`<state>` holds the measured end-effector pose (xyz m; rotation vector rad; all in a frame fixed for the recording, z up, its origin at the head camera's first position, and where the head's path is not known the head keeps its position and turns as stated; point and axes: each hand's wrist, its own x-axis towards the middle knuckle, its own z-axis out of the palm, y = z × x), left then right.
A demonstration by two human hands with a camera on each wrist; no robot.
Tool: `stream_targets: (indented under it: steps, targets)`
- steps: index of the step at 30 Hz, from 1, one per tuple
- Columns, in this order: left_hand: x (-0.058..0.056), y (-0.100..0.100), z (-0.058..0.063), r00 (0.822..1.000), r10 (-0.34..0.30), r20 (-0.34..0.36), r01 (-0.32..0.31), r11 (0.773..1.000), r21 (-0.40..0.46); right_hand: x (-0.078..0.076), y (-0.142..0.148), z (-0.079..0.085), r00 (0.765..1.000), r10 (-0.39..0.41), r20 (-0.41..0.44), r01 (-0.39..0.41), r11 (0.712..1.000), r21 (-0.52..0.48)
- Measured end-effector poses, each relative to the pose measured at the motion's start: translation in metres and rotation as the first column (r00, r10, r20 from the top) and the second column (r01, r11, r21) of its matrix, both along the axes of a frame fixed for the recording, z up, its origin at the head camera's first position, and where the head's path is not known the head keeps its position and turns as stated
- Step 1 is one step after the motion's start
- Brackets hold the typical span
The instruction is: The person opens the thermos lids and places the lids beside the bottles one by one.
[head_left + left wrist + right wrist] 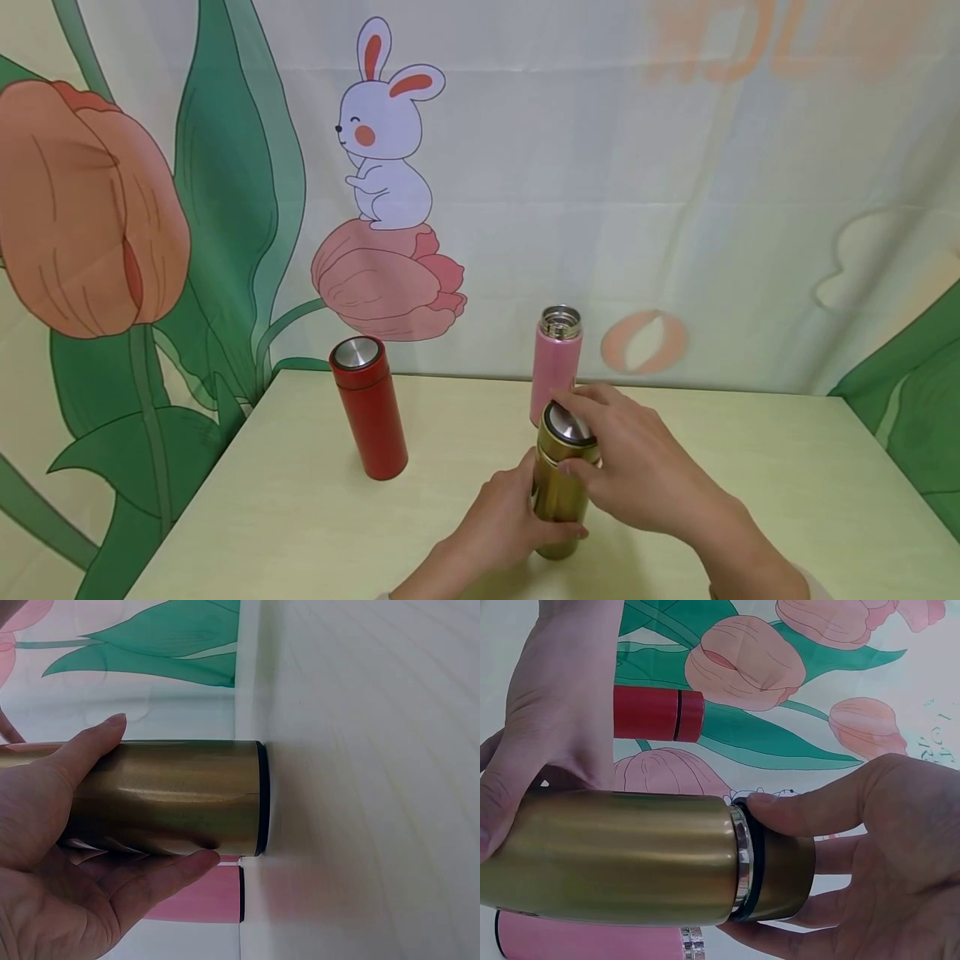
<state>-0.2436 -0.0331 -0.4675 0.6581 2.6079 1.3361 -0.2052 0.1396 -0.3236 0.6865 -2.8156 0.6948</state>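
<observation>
A gold thermos flask (561,493) stands upright on the table. My left hand (501,518) grips its lower body, with the thumb and fingers on opposite sides in the left wrist view. At the top, my right hand (648,462) holds the gold lid (789,874) between thumb and fingers. A silver band of the neck and a black ring show between lid and body in the right wrist view. Just behind is a pink flask (556,362), lidless, its silver threaded mouth exposed; the hands and gold flask partly cover its lower end.
A red flask (375,425) with its lid on stands to the left on the pale table (255,508). Behind the table's back edge hangs a printed cloth (517,183) with a rabbit and tulips.
</observation>
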Motion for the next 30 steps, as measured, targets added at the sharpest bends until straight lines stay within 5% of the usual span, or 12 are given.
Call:
stream_targets:
  steps: [16,24,30]
  targets:
    - [0.0,0.001,0.002,1.0,0.002,0.021,-0.001,1.0,-0.01,-0.001,0.019,0.012,0.997,0.021,0.072,-0.007,0.983,-0.184]
    - [0.0,0.002,0.002,0.998,0.015,0.066,-0.015,1.0,0.006,-0.009,0.037,0.006,0.996,0.072,0.054,-0.053,0.954,-0.294]
    - [0.0,0.001,0.002,0.998,0.015,0.059,-0.015,1.0,0.005,-0.014,0.048,-0.003,0.989,0.091,0.118,-0.038,0.921,-0.388]
